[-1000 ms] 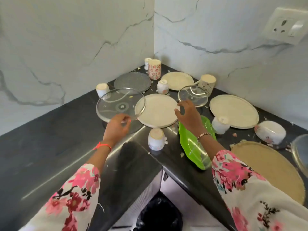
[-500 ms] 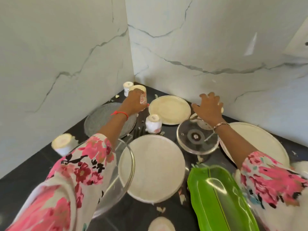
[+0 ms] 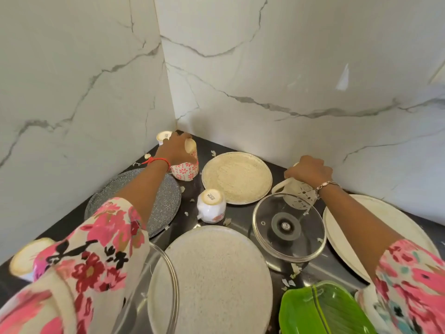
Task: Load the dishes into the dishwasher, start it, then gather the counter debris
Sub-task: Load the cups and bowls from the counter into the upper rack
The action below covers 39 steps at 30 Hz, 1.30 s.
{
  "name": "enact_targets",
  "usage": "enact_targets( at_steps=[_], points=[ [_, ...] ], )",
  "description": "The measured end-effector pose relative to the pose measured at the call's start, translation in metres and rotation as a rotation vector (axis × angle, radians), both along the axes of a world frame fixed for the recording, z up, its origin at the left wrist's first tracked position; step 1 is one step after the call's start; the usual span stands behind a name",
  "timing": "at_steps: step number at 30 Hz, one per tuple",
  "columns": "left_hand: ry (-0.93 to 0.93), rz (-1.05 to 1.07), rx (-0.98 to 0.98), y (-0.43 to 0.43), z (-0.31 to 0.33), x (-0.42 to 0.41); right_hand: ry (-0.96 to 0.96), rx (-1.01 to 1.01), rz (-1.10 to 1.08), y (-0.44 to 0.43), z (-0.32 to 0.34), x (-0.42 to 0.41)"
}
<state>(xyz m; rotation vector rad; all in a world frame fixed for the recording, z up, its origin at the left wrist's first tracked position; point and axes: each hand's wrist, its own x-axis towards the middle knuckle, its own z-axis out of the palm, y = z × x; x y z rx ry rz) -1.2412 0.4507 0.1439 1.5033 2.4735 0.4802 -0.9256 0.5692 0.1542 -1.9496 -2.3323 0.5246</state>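
Clenching left grip [image 3: 177,150] round the inverted pink floral cup [image 3: 186,170] in the rear corner, base uppermost, apparently tilting it off the counter [image 3: 216,146]. Wrapping right grip [image 3: 309,171] over the speckled cream mug [image 3: 297,195], holding it tilted with the handle pointing left, above the far rim of the small glass lid [image 3: 289,229].

Noting the change: holding both glass lids a second ago, reaching rearward half a second ago, now closing on two cups at once. Leaving the small lid lying flat and the larger glass lid [image 3: 168,280] lying under the left sleeve.

Reading this as switching to cups for the first carry. Judging the loading as barely beginning, the dishwasher not showing in view.

Working outward: small cream plate [image 3: 237,177] lying between the grips; upturned white cup [image 3: 211,206] standing just before it; grey speckled plate [image 3: 168,203] lying beneath the left forearm; green leaf tray [image 3: 322,309] lying nearest. Debris scraps [image 3: 289,282] still awaiting gathering.
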Motion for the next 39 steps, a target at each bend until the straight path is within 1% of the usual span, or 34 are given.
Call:
enact_targets(
  at_steps=[4, 7, 11, 19, 22, 25, 33, 39],
  points=[
    [0.025, -0.013, 0.026, -0.003, 0.008, 0.006, 0.062, 0.001, 0.024, 0.002, 0.007, -0.001],
    [0.037, 0.021, 0.060, -0.005, 0.022, 0.012, 0.106, 0.072, 0.028, 0.003, 0.027, 0.000],
    [0.016, 0.035, 0.101, -0.011, 0.056, 0.027, 0.165, 0.168, 0.044, -0.003, 0.070, 0.006],
    [0.034, 0.034, 0.155, -0.055, 0.129, 0.088, 0.288, 0.193, 0.184, -0.050, 0.133, 0.037],
    [0.040, 0.052, 0.177, -0.089, 0.144, 0.122, 0.295, 0.196, 0.224, -0.083, 0.145, 0.061],
    [0.014, 0.069, 0.174, -0.129, 0.147, 0.161, 0.292, 0.176, 0.258, -0.120, 0.145, 0.089],
    [-0.082, 0.095, 0.218, -0.242, 0.127, 0.274, 0.270, 0.071, 0.399, -0.231, 0.125, 0.171],
    [-0.057, 0.055, 0.229, -0.319, 0.120, 0.355, 0.233, 0.082, 0.437, -0.319, 0.117, 0.234]
  ],
)
